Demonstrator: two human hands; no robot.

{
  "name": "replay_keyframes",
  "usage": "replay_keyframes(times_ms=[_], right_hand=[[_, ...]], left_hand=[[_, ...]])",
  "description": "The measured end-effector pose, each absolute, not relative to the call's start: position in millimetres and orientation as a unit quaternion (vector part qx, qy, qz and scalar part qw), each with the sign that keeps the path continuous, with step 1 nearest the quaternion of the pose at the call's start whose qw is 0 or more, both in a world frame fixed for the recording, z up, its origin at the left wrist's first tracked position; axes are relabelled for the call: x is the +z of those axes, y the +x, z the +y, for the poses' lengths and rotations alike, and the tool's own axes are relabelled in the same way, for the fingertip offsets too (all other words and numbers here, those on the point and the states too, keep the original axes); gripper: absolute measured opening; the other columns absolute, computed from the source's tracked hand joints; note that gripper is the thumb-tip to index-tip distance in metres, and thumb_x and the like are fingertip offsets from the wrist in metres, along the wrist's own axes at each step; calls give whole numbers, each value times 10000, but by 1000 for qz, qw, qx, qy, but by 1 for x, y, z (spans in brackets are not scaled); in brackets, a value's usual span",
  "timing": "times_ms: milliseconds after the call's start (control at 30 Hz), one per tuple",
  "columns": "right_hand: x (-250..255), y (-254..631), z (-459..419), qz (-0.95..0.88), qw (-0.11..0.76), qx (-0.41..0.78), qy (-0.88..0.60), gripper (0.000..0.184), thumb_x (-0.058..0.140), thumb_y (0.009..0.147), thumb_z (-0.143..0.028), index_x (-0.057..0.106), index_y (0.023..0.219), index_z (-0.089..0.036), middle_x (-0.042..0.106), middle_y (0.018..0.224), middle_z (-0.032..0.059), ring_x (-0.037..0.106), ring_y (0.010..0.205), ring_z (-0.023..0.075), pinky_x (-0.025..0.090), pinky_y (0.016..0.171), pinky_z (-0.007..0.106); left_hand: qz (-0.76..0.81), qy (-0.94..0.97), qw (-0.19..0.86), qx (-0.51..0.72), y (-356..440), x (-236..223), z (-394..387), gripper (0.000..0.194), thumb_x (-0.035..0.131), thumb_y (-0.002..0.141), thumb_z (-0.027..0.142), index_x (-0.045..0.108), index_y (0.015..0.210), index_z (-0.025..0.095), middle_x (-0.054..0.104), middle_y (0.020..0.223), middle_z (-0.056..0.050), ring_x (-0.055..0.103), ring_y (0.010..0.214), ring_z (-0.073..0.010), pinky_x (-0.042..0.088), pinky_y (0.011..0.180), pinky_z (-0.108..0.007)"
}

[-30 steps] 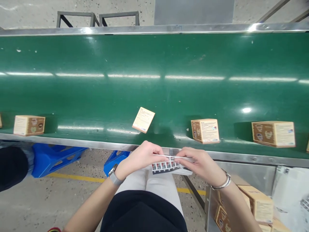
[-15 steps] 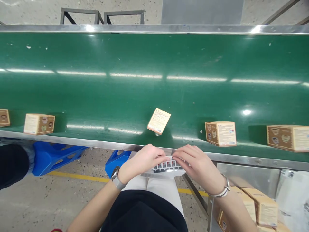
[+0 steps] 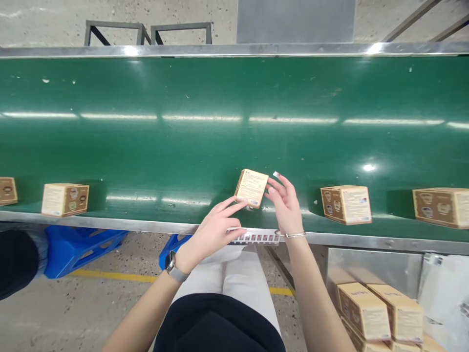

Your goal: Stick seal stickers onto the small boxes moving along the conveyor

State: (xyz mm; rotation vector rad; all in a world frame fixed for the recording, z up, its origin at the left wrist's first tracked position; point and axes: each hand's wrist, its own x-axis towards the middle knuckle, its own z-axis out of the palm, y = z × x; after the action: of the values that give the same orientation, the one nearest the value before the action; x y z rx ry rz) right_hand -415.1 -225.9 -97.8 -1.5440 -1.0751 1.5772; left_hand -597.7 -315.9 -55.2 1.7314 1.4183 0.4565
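A small tan box (image 3: 252,187) lies tilted on the green conveyor belt (image 3: 183,146) near its front rail. My left hand (image 3: 214,230) stretches its index finger to the box's lower left corner. Its other fingers pinch a strip of small stickers (image 3: 258,238) against the rail. My right hand (image 3: 284,203) is beside the box's right edge with fingers spread, and a small pale sticker clings to one raised fingertip. A watch is on my left wrist and a bracelet on my right.
More tan boxes ride the belt: two to the right (image 3: 346,204) (image 3: 439,208) and two to the left (image 3: 65,199) (image 3: 7,190). A bin of stacked boxes (image 3: 366,310) sits lower right. Blue crates (image 3: 84,242) are under the belt. Another person's dark clothing (image 3: 16,259) is at the left edge.
Both hands left the sticker strip near my lap and rose to the tilted box. The right hand came off the strip with a sticker on a fingertip. The boxes drifted rightward in view.
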Motion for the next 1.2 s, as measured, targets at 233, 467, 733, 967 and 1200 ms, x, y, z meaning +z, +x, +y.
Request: replay_keyframes(times_ms=[233,467,733,967,1200], right_hand=[[-107,-419,-213,-433,332,553,-630,343,687,749,-498,630,920,-206,707,1148,126,672,1047,254,539,922,450],[-114,-414,-202,-470,310,527,-637,322,697,719,-507,651,771,-193,708,1097,127,678,932,253,560,813,428],[-113,-399,-194,-525,302,485,-631,285,661,734,-492,652,753,-208,695,1068,114,661,992,262,553,833,434],[-112,-382,-187,-568,288,468,-613,261,651,755,-473,658,762,-212,689,1046,107,661,986,250,575,782,410],[-113,-371,-182,-594,289,432,-614,218,631,775,-434,642,769,-216,687,1018,99,657,958,238,574,776,407]], left_hand=[[523,743,400,119,-580,-70,-305,278,604,929,232,626,662,158,348,1570,-41,214,1493,-303,232,1218,-519],[516,735,422,121,-570,-74,-296,291,597,931,218,621,646,165,362,1561,-28,213,1495,-264,254,1221,-489],[497,743,430,125,-556,-78,-289,284,616,922,210,649,643,169,361,1562,-12,219,1495,-253,246,1218,-500],[491,742,440,124,-545,-78,-283,297,592,932,209,641,641,177,336,1571,16,213,1499,-236,233,1222,-501],[481,748,442,113,-535,-80,-278,310,570,942,214,640,643,176,296,1587,18,194,1504,-234,223,1218,-515]])
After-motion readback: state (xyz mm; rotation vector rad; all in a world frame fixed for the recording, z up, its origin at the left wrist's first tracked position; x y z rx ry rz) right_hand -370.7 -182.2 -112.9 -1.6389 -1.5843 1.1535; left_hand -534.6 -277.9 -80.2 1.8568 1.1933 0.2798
